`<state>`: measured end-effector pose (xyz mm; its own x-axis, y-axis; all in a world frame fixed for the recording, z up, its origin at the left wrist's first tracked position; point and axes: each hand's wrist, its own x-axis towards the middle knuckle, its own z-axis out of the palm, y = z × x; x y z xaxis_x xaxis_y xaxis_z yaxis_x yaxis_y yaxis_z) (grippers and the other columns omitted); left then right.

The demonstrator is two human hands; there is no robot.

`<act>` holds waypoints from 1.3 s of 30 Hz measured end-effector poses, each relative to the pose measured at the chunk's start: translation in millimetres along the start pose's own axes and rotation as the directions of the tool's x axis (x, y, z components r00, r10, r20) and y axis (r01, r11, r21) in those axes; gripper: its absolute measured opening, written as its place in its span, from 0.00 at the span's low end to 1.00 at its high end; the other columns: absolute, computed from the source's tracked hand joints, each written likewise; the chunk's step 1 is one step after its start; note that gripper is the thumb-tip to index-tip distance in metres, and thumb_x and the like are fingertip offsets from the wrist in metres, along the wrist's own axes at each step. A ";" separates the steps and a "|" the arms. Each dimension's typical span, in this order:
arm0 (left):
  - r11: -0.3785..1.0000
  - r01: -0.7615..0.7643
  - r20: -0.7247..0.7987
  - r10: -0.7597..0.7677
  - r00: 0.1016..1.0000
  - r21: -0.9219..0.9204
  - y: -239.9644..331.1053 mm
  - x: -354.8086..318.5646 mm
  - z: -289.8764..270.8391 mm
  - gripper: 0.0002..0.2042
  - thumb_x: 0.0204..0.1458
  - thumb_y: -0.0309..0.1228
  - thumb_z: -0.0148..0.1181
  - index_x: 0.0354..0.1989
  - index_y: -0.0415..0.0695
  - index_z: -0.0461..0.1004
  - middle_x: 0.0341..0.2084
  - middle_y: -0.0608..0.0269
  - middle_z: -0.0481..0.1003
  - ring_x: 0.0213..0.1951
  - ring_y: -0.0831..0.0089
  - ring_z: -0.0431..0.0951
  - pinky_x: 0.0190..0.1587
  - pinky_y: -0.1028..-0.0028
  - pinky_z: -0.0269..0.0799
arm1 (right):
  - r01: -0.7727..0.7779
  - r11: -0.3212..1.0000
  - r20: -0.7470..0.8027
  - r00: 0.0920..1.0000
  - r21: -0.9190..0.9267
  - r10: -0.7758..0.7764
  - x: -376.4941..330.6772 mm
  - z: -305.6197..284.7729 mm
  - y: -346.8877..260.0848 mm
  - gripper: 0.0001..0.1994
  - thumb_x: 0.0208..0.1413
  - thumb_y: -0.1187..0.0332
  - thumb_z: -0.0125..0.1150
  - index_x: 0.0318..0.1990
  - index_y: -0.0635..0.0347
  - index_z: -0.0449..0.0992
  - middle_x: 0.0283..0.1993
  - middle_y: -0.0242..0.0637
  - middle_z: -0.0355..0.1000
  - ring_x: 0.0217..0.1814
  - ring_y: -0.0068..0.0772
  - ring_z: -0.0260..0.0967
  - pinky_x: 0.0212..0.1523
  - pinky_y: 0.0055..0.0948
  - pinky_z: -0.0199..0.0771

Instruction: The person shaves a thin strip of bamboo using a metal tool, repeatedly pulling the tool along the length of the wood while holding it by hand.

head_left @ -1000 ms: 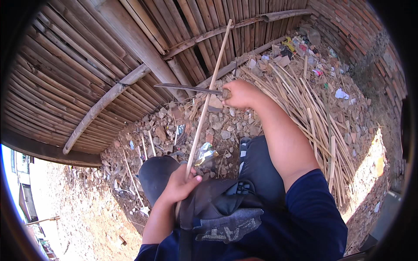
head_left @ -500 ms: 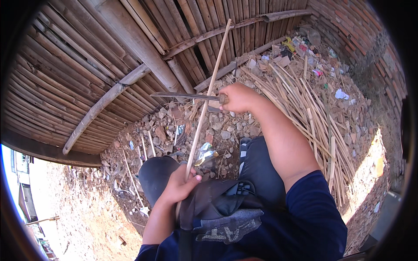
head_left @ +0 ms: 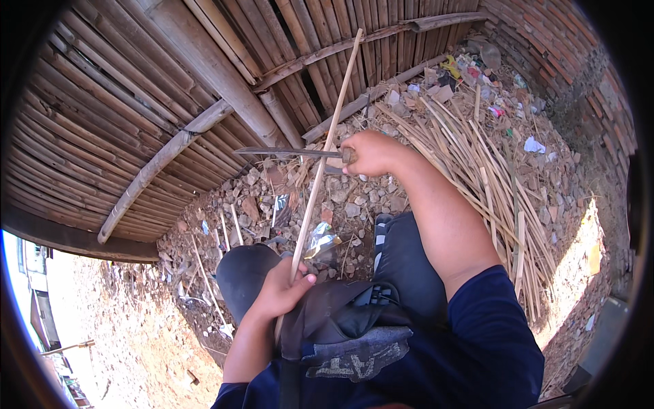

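My left hand (head_left: 281, 290) is closed round the lower part of a long, pale bamboo strip (head_left: 312, 199), close to my lap. From there the strip slants up and slightly right, its far end in front of the bamboo wall. My right hand (head_left: 371, 153) grips the short wooden handle of a machete (head_left: 286, 151). Its dark blade points left and crosses the strip around the middle, appearing to touch it. Some of the handle is hidden inside my fist. The strip's lower end passes behind my left hand, beside the dark bag (head_left: 334, 313) on my lap.
A heap of split bamboo strips (head_left: 501, 184) lies on the rubble to the right. A wall of bamboo slats (head_left: 136, 123) stands ahead and left, a brick wall (head_left: 565, 41) at the far right. Stones and litter, including a shiny wrapper (head_left: 321, 240), surround my bent knees.
The machete's tip has dipped very slightly. Both hands and the bamboo strip stay practically in place.
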<state>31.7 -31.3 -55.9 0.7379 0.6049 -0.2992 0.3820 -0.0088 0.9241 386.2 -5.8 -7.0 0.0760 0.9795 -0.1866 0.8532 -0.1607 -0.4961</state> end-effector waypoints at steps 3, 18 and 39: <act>1.000 -0.017 0.020 0.017 1.000 -0.021 -1.2 1.4 1.0 0.10 0.57 0.27 0.62 0.40 0.42 0.66 0.22 0.79 0.64 0.25 0.90 0.60 0.29 0.85 0.57 | -0.029 0.999 -0.033 0.999 0.022 0.030 2.0 2.0 5.9 0.26 0.46 0.57 0.70 0.53 0.57 0.76 0.48 0.50 0.76 0.51 0.51 0.74 0.53 0.42 0.73; 1.000 0.007 -0.013 -0.007 1.000 0.009 -7.6 -0.1 -3.5 0.13 0.54 0.34 0.66 0.38 0.40 0.69 0.22 0.70 0.70 0.27 0.82 0.68 0.31 0.78 0.66 | -0.057 0.998 -0.050 0.997 -0.027 0.056 -8.2 -1.2 -10.0 0.25 0.46 0.56 0.71 0.51 0.56 0.77 0.46 0.50 0.76 0.50 0.51 0.74 0.52 0.43 0.73; 0.960 -0.062 0.011 0.068 0.998 -0.272 -2.1 -2.3 -3.2 0.09 0.56 0.26 0.62 0.39 0.44 0.66 0.24 0.78 0.64 0.26 0.89 0.60 0.30 0.85 0.56 | 0.016 0.997 0.077 0.997 -0.075 -0.011 -14.5 -6.9 -28.6 0.25 0.47 0.58 0.70 0.54 0.53 0.76 0.48 0.47 0.76 0.54 0.49 0.73 0.54 0.42 0.73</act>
<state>27.5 -30.1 -56.3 0.7681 0.5941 -0.2388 0.1695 0.1709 0.9706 364.2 -14.6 15.8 0.0273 0.9690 -0.2457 0.8907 -0.1352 -0.4341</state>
